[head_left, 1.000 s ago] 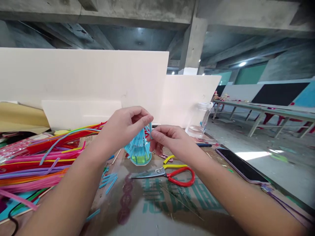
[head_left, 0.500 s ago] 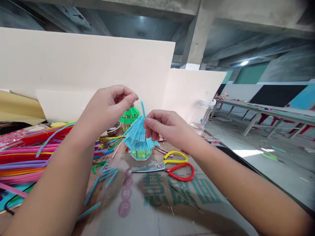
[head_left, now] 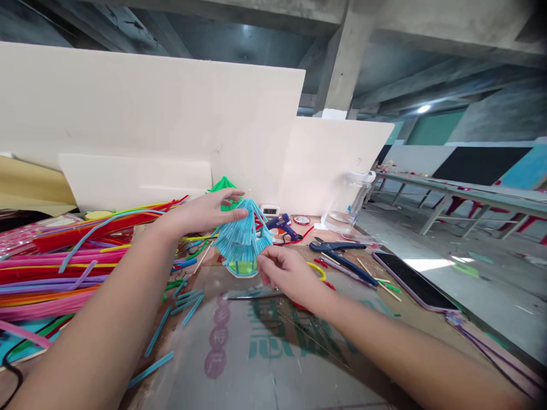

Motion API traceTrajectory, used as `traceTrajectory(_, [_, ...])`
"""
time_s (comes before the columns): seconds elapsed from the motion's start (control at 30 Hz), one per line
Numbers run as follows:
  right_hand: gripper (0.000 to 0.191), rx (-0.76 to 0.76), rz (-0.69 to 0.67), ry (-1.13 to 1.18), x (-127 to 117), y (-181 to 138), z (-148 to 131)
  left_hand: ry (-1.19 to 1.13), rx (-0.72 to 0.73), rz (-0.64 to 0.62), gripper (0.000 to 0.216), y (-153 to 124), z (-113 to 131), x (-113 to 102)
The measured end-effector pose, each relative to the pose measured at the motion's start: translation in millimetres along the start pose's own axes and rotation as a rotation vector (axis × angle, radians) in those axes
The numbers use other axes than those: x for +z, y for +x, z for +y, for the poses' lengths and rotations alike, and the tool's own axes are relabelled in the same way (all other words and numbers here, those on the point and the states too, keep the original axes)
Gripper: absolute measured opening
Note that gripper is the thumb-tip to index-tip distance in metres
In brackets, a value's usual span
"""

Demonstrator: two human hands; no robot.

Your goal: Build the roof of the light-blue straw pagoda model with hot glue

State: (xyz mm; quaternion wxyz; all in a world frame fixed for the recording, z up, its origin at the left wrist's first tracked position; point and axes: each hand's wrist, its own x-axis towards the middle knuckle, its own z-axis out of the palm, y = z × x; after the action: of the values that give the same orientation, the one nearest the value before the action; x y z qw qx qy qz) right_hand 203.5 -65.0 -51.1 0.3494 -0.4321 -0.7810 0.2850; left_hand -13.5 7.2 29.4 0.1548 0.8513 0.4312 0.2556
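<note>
A small pavilion model [head_left: 239, 242] with tiered roofs of light-blue pipe cleaners and a yellow-green base stands in the middle of the work surface. My left hand [head_left: 209, 210] is at the upper left of its roof, thumb and fingers apart, thumb tip against or just in front of the blue strips. Beside the lower right roof edge, my right hand [head_left: 284, 276] has its fingers curled together; whatever they hold, if anything, is hidden. Scissors [head_left: 252, 294] lie beneath that hand, their yellow and red handles partly covered. Cut blue pipe-cleaner pieces [head_left: 192, 304] lie to the left.
Bundles of coloured pipe cleaners [head_left: 47, 273] fill the left side. Behind the model are a green-roofed model [head_left: 224, 183], a glue gun [head_left: 284, 226] and a small timer [head_left: 269, 210]. Pliers [head_left: 346, 259], a phone [head_left: 414, 282] and a clear jar [head_left: 348, 199] are at right.
My left hand has come down to the blue roof and its fingers have spread. My right hand has dropped from the roof top to its lower right; the upright blue strip beside it no longer shows.
</note>
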Motion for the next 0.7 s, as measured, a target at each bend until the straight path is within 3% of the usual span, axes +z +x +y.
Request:
traceTrajectory(0.27, [0.021,0.122,-0.022,0.335,7.1,3.5,10.0,0.187,-0.039,-0.081,0.072,-0.2,19.3,5.8])
traceTrajectory(0.5, [0.022,0.217,-0.021,0.495,7.2,3.7,3.9,0.237,-0.084,-0.081,0.073,-2.2,24.9,3.9])
traceTrajectory(0.7, [0.021,0.196,-0.004,0.522,10.7,3.9,4.5,0.251,-0.071,-0.069,0.071,-3.1,25.1,3.4])
